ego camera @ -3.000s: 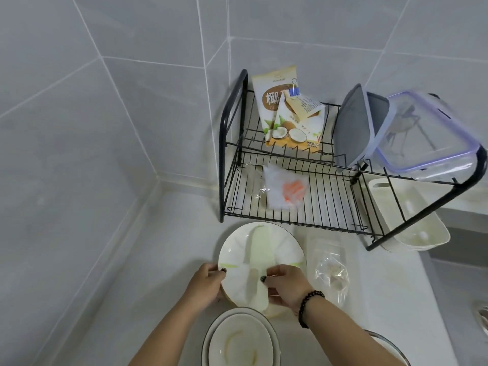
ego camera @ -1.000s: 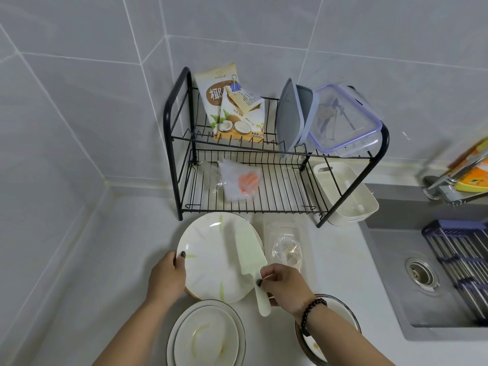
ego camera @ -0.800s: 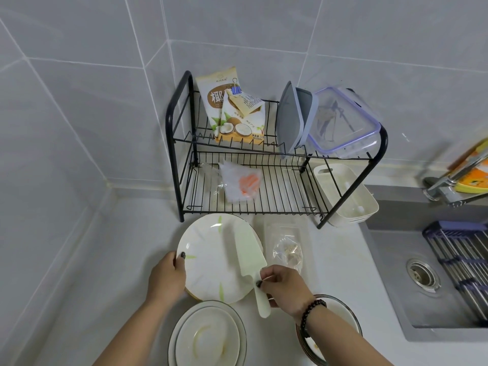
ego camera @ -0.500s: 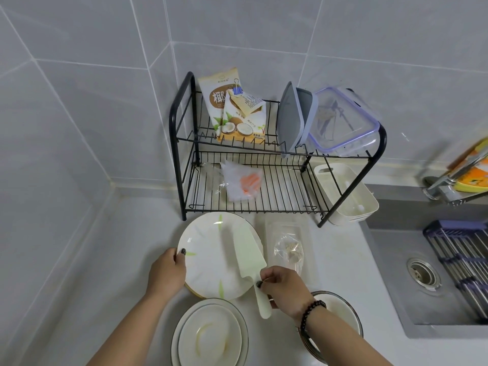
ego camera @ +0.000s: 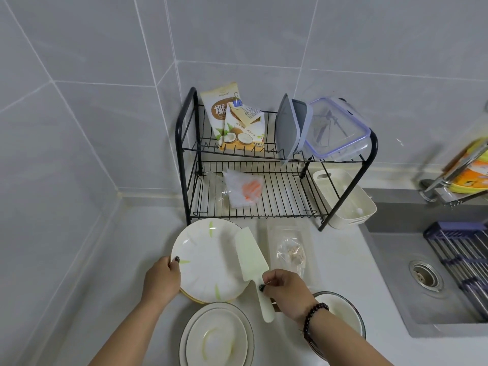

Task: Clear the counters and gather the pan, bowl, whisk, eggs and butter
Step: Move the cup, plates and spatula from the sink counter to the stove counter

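A white plate with green leaf marks [ego camera: 208, 260] sits on top of a small stack on the counter, in front of the rack. My left hand [ego camera: 161, 280] grips its left rim, thumb on top. A pale green plastic spatula [ego camera: 252, 262] lies across the plate's right side. My right hand [ego camera: 284, 289] pinches the spatula at the neck of its handle. A white bowl [ego camera: 340, 310] sits under my right wrist, mostly hidden. Stacked white dishes [ego camera: 216, 336] lie at the near edge.
A black two-tier wire rack [ego camera: 264, 204] stands against the wall with snack bags [ego camera: 235, 122], lids and a clear container [ego camera: 335, 128]. A bagged item [ego camera: 243, 191] lies on its lower shelf. A cream tray [ego camera: 343, 199], a clear packet [ego camera: 290, 254] and the sink [ego camera: 427, 281] are to the right.
Three seconds ago both hands held the plate with the spatula lying down its middle. The spatula now lies at the plate's right side, pinched by my right hand. My view has shifted right.
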The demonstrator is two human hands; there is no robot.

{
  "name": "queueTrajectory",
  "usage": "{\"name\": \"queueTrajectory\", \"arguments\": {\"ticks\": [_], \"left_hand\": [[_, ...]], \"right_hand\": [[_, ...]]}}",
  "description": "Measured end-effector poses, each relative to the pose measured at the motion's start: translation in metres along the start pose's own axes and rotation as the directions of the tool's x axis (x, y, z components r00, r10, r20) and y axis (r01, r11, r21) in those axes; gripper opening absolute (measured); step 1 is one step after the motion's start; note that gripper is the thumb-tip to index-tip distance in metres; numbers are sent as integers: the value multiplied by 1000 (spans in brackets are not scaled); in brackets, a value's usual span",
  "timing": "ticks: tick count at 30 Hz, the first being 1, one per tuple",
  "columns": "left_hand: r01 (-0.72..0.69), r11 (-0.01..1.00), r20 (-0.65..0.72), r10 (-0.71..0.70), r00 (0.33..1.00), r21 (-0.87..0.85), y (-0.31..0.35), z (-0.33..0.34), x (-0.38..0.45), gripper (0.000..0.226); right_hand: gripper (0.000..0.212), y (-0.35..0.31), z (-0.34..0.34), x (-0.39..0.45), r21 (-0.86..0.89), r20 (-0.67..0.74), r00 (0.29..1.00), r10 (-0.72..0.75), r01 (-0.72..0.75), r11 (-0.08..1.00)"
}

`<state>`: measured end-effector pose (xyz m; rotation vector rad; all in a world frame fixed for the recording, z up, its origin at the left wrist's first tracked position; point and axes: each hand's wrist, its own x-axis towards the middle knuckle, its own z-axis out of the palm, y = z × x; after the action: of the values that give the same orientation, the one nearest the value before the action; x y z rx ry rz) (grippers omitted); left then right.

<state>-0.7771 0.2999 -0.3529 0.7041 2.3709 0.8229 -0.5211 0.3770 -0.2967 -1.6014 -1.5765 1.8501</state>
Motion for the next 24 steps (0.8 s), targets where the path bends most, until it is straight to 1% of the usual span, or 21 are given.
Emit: {"name": "queueTrajectory", "arguments": {"ticks": [9, 13, 17, 19, 22, 24], "left_hand": [[38, 999, -44, -38, 998, -17, -13, -20, 1, 30], [54, 998, -53, -56, 997, -44, -21, -31, -3, 31], [60, 992, -71, -68, 995, -107, -22, -48, -8, 31], [49, 990, -92, -61, 994, -132, -21, -56, -12, 30], [38, 980, -99, -58, 993, -198, -17, -65, -21, 30], [31, 969, -94, -55, 994, -245, -15, -68, -27, 28]], "right_hand": [[17, -10, 13, -5, 15, -6, 1000, -13, 13, 1000], [14, -16, 23, -6, -11, 6, 1000, -14, 14, 1000], [14, -24, 35, -6, -13, -3, 999, -34, 34, 999], [11, -30, 41, -6, 24, -13, 998, -54, 55, 998], [13, -41, 47, -8, 136, -46, 993, -105, 110, 985], [15, -46, 49, -8, 158, -77, 989, -126, 137, 978]]}}
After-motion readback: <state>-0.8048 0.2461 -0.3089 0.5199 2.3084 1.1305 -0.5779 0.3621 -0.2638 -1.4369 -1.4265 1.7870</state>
